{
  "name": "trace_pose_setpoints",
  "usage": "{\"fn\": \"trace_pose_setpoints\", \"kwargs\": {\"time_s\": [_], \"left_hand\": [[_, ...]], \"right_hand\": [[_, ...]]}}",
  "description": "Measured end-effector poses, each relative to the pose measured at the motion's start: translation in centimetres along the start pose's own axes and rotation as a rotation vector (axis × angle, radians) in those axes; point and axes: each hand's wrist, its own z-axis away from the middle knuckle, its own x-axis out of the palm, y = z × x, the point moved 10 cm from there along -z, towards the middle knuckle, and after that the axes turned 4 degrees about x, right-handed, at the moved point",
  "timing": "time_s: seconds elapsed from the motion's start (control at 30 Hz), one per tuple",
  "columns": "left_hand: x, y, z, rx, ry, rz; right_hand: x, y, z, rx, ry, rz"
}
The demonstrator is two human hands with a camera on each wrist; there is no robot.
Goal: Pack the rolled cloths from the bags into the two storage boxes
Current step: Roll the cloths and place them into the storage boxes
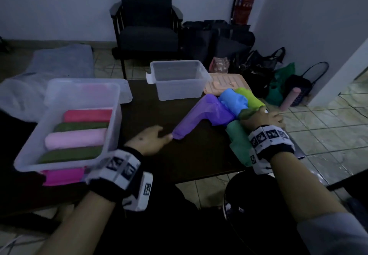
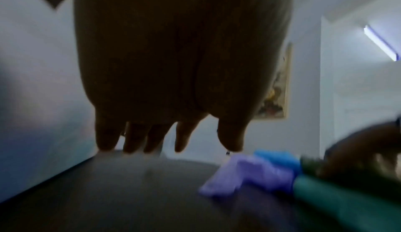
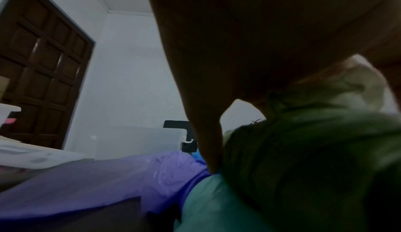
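Room: dim, with pale walls, a tiled floor, a dark armchair (image 1: 147,26) and a red fire extinguisher (image 1: 245,2) at the back; dark bags are heaped on the floor beside them.
Table: dark table (image 1: 169,155), holding both boxes and the bags.
Near box: clear storage box (image 1: 31,153) at the table's left, with rolled cloths lying side by side in it: red, dark green, pink roll (image 1: 75,138), dark green.
Far box: clear storage box (image 1: 159,93) towards the back edge, nothing showing inside; a peach lid (image 1: 225,84) lies just beside it.
Bags: purple bag (image 1: 207,115), blue bag (image 1: 234,100), lime bag (image 1: 251,97) and teal bag (image 1: 239,141) bunched together at the right.
Left hand: left hand (image 1: 152,139) over the table, its fingers hanging loose and straight in the wrist view, fingertips at the purple bag's near corner, gripping nothing.
Right hand: right hand (image 1: 264,118) closed round a dark green roll (image 3: 303,158) among the bags.
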Motion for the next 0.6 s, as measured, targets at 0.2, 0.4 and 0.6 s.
{"fn": "trace_pose_setpoints", "kwargs": {"time_s": [0.2,0.4,0.6], "left_hand": [[6.2,-7.6,0.5,-0.19,-0.036,-0.168],[7.7,-8.8,0.6,-0.143,0.019,-0.206],[7.6,-8.9,0.5,-0.132,0.048,-0.211]], "right_hand": [[1.7,-0.6,0.3,-0.01,-0.074,0.007],[0.7,-1.4,1.1,-0.078,-0.02,-0.086],[-2.0,-7.1,6.4,-0.332,-0.028,-0.066]]}}
